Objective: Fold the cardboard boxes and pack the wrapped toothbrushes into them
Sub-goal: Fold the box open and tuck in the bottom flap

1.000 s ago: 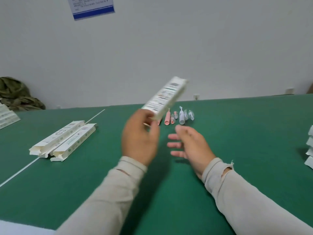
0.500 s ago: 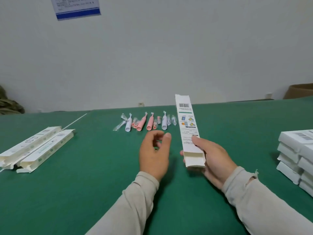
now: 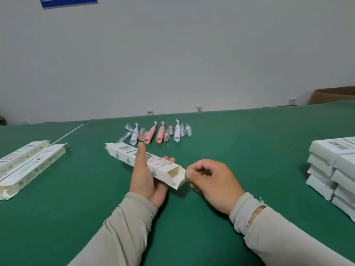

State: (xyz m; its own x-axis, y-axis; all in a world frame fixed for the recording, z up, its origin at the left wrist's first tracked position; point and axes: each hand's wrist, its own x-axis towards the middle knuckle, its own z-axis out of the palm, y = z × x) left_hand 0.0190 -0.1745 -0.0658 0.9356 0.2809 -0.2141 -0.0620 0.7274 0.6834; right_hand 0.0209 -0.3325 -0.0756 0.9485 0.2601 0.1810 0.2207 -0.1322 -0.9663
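Over green felt, left hand (image 3: 148, 181) grips long cardboard box (image 3: 146, 163); right hand (image 3: 213, 181) pinches its flap.

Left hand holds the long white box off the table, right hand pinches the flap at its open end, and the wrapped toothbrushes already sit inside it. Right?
Not quite. The head view shows the box empty at its open end, and the wrapped toothbrushes lie on the green table beyond it. The rest holds.

green table (image 3: 240, 143) | far middle: wrapped toothbrushes (image 3: 157, 132) | left: two folded boxes (image 3: 28, 164) | right: stacked white boxes (image 3: 334, 166)
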